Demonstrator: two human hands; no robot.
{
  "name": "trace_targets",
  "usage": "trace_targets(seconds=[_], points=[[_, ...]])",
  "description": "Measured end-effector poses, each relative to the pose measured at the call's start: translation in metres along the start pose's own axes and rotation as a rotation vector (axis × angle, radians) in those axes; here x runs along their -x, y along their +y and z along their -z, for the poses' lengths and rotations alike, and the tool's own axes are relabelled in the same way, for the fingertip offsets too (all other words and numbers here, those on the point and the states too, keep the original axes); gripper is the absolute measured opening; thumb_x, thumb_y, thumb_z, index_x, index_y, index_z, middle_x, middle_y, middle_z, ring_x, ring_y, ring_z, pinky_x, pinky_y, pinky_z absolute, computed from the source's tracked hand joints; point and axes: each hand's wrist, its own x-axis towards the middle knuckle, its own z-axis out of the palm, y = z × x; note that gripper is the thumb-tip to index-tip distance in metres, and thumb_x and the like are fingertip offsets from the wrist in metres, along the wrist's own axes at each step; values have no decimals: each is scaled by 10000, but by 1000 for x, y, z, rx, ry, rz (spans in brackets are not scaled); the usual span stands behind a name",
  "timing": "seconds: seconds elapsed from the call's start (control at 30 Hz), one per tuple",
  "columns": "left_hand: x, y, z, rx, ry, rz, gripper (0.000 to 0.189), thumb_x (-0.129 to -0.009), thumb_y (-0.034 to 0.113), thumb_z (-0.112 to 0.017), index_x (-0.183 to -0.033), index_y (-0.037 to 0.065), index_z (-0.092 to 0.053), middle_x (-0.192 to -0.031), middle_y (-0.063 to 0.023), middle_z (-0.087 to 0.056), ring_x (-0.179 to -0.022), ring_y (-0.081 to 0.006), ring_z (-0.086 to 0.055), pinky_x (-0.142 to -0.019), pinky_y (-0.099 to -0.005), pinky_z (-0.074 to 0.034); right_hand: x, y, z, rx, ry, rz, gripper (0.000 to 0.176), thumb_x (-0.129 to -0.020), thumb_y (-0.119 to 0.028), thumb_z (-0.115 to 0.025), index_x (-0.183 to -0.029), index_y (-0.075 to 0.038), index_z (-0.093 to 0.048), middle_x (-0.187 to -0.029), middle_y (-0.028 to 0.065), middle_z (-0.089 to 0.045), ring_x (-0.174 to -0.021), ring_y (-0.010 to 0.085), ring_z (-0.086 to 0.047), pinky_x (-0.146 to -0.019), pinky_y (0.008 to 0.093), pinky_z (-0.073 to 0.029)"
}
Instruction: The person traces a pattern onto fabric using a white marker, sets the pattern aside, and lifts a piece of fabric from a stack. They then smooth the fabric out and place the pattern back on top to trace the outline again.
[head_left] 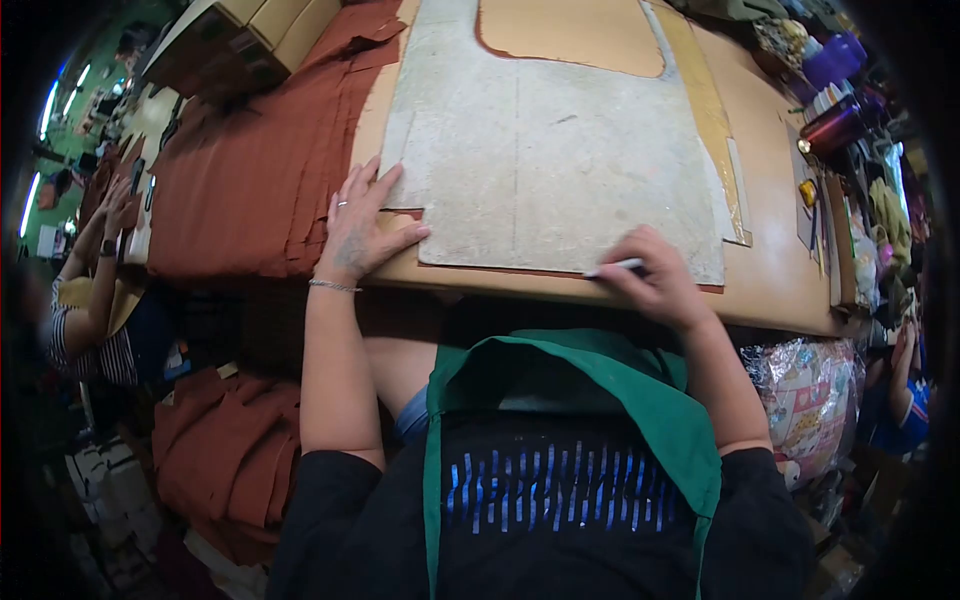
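Observation:
A large grey pattern board (580,160) with a cut-out at its far side lies on the table, a thin strip of red-brown cloth (545,271) showing along its near edge. My left hand (362,222) rests with fingers spread on the board's left edge, beside a notch. In my right hand (655,278), at the near edge towards the right corner, a small white marking piece (622,267) is pinched between the fingers, its tip touching the board's edge.
Stacked red-brown cloth (250,180) lies left of the board, with a cardboard box (240,50) behind. A dark red flask (840,125) and tools stand at the right. Co-workers are at the far left (95,300) and far right (905,400). Cut cloth (225,450) is heaped below left.

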Motion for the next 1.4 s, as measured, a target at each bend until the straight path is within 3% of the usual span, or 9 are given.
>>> trace_targets(seconds=[0.1,0.23,0.47,0.63,0.9,1.0,1.07,1.1,1.4], points=[[0,13,2,81,35,16,673,-626,299,-696,-1216,97,-441,-1309,-188,-307,-1225,-335,-251,-1004,-416,-194,45,26,38,-109,143,-192,98,-744,-121,-608,-712,-35,-572,-692,67,-558,-693,171,-504,-660,271,-396],[-23,89,-2,161,257,-301,486,-703,141,-635,-1164,97,-488,-1284,-175,-348,-1221,-330,-262,-995,-413,-221,70,39,49,-120,258,-246,94,-750,-101,-593,-710,-21,-563,-694,74,-555,-701,182,-514,-657,277,-407],[-23,212,-66,150,-290,-690,429,-766,308,-566,-1155,145,-486,-1270,-90,-377,-1205,-297,-298,-962,-450,-262,68,32,55,48,315,-182,110,-723,-116,-597,-700,-21,-545,-670,108,-533,-655,239,-516,-588,298,-431],[-16,216,-73,59,-240,-696,401,-787,328,-532,-1159,183,-484,-1279,-32,-374,-1217,-243,-296,-961,-466,-243,94,43,91,345,503,-263,105,-722,-96,-591,-691,-13,-533,-665,105,-525,-623,227,-537,-572,297,-437],[-17,218,-69,89,-264,-694,377,-794,289,-538,-1141,145,-504,-1260,-53,-398,-1205,-255,-314,-970,-440,-235,86,45,93,-195,595,-366,120,-799,-138,-581,-785,-21,-562,-678,6,-561,-600,46,-497,-521,175,-391],[-34,197,-69,592,-466,-680,321,-809,196,-525,-1108,79,-525,-1204,-84,-455,-1165,-245,-368,-964,-378,-262,73,50,81,-371,555,-411,118,-809,-145,-577,-787,-30,-562,-626,-35,-504,-583,14,-442,-501,162,-359],[-39,187,-54,886,-487,-489,287,-817,142,-506,-1088,50,-533,-1161,-95,-487,-1133,-229,-400,-950,-336,-279,62,50,77,-366,613,-352,114,-808,-142,-579,-795,-30,-563,-616,-42,-488,-576,11,-435,-496,157,-348],[-42,180,-45,1032,-478,-388,272,-821,115,-497,-1077,36,-537,-1139,-100,-503,-1117,-221,-416,-943,-315,-287,55,49,75,-368,634,-316,112,-808,-140,-580,-799,-30,-563,-611,-45,-479,-572,10,-431,-493,155,-342],[-126,75,-46,354,247,-250,267,-764,143,-568,-1012,46,-559,-1112,-112,-494,-1063,-272,-450,-885,-332,-367,18,38,43,-503,475,-374,94,-831,-112,-544,-822,-18,-535,-675,-18,-490,-616,41,-430,-549,166,-345]])
